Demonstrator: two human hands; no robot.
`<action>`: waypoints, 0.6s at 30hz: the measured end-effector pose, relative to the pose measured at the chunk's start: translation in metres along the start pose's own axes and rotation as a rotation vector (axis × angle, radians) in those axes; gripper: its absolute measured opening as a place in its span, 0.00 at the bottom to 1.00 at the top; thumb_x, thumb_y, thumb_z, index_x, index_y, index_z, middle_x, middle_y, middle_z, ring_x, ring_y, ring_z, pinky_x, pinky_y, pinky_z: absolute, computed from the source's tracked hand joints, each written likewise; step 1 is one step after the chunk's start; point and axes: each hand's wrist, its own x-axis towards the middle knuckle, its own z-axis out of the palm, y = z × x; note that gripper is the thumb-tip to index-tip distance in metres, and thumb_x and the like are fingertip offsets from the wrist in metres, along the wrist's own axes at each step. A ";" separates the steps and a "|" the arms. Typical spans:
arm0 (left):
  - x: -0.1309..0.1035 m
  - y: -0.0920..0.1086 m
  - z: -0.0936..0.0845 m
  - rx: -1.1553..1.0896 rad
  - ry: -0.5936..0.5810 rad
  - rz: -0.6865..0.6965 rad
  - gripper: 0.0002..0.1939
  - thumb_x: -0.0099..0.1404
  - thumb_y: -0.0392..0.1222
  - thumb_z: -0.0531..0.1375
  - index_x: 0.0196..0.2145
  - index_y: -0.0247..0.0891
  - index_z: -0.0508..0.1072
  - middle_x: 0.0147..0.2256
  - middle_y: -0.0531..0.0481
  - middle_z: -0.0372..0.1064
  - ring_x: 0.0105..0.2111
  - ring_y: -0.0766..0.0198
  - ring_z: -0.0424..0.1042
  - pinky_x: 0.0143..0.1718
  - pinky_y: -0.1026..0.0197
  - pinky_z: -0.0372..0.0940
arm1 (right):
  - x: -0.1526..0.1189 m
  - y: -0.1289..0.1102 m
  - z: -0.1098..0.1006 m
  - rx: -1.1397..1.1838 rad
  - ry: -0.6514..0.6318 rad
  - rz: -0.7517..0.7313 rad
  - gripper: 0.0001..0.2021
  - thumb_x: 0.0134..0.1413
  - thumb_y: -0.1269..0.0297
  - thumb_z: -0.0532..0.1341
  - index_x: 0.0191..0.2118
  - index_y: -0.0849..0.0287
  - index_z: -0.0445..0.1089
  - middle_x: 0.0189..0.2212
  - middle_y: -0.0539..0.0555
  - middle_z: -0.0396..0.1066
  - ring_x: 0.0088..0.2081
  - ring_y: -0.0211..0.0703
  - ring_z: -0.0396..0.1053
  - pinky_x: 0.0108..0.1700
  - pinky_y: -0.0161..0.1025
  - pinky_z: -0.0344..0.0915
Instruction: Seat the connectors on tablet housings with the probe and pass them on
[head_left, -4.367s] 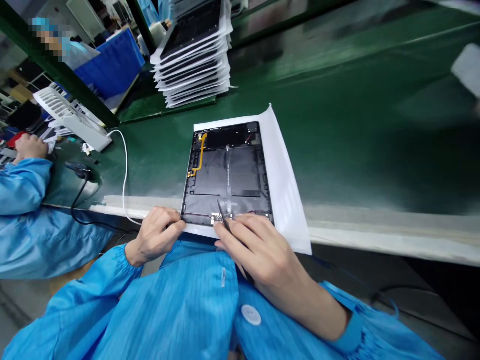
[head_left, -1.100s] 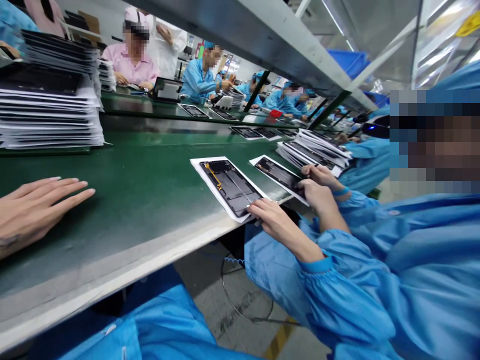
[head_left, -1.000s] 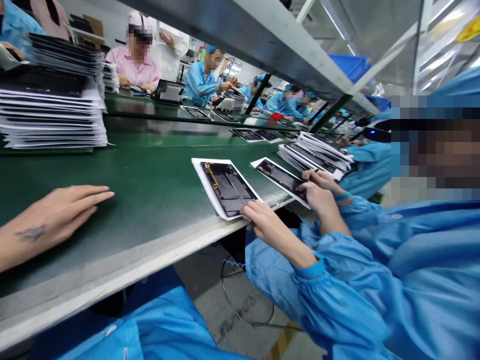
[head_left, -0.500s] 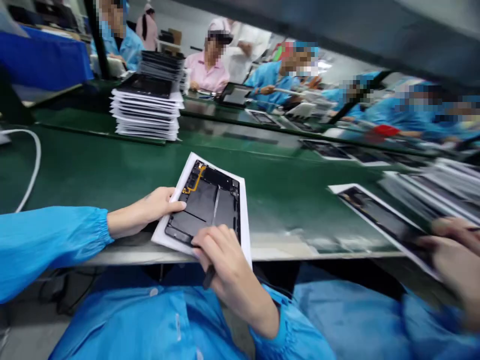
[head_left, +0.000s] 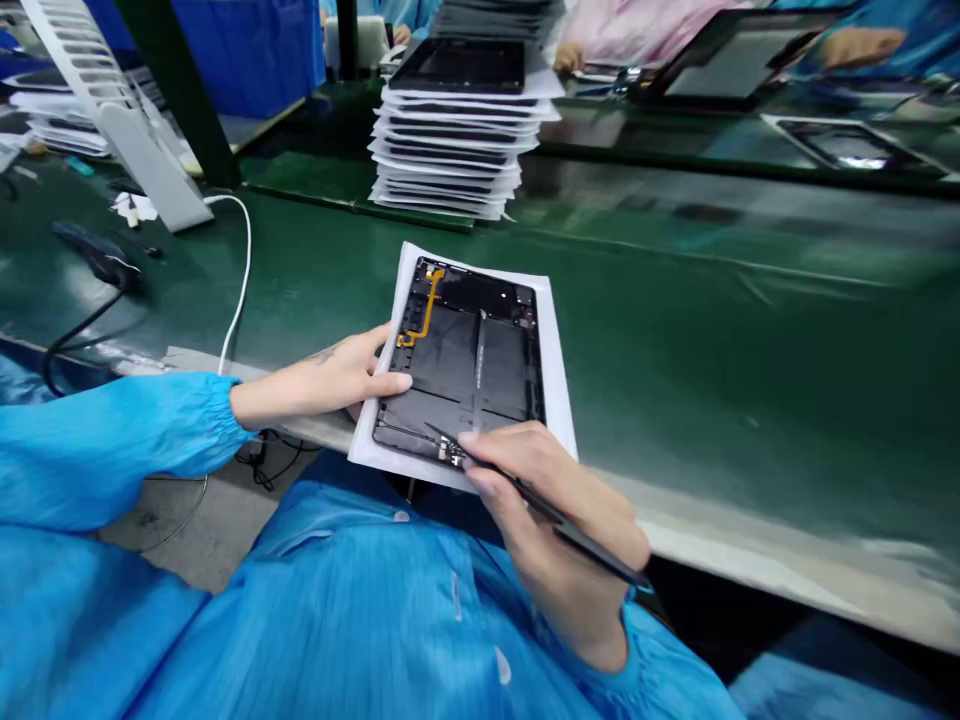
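An opened tablet (head_left: 465,370) with black inner parts and an orange flex cable (head_left: 429,310) lies on a white sheet (head_left: 559,370) at the bench's front edge. My left hand (head_left: 330,375) grips the left side of sheet and tablet, thumb on top. Black tweezers (head_left: 570,530) are pinched in my right hand (head_left: 555,520), their tips over the tablet's lower edge. Small metallic connectors (head_left: 450,452) show beside the tips.
Behind the tablet stands a tall stack of tablets and white sheets (head_left: 457,150). A white cable (head_left: 246,270), a white stand (head_left: 142,150) and a black-corded tool (head_left: 94,255) are on the left. People in blue and pink sit across the green bench (head_left: 712,350).
The view has swung left and down. My right hand has turned, and the tweezers now point over the tablet's lower edge, where connectors show. The neighbour's hands have left the view.
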 end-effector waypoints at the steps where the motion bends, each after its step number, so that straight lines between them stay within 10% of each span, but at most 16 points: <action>1: -0.003 0.001 -0.003 0.154 0.021 0.016 0.36 0.68 0.55 0.60 0.67 0.37 0.57 0.28 0.52 0.74 0.25 0.60 0.72 0.32 0.59 0.67 | 0.000 0.001 0.001 -0.019 -0.014 0.003 0.16 0.59 0.78 0.64 0.48 0.51 0.77 0.38 0.52 0.78 0.38 0.46 0.75 0.39 0.44 0.70; 6: -0.023 0.003 -0.010 0.920 0.264 0.273 0.17 0.76 0.44 0.51 0.58 0.40 0.68 0.40 0.46 0.71 0.39 0.57 0.73 0.40 0.58 0.64 | -0.006 0.010 0.002 -0.055 -0.038 0.043 0.17 0.60 0.79 0.63 0.50 0.51 0.76 0.40 0.52 0.77 0.41 0.45 0.74 0.42 0.44 0.70; 18: -0.018 0.004 -0.005 0.732 -0.141 0.465 0.06 0.74 0.36 0.52 0.36 0.39 0.64 0.41 0.48 0.62 0.41 0.59 0.63 0.41 0.58 0.60 | -0.010 0.014 0.005 -0.112 -0.016 0.052 0.15 0.61 0.78 0.63 0.49 0.52 0.75 0.41 0.52 0.77 0.42 0.43 0.73 0.44 0.43 0.69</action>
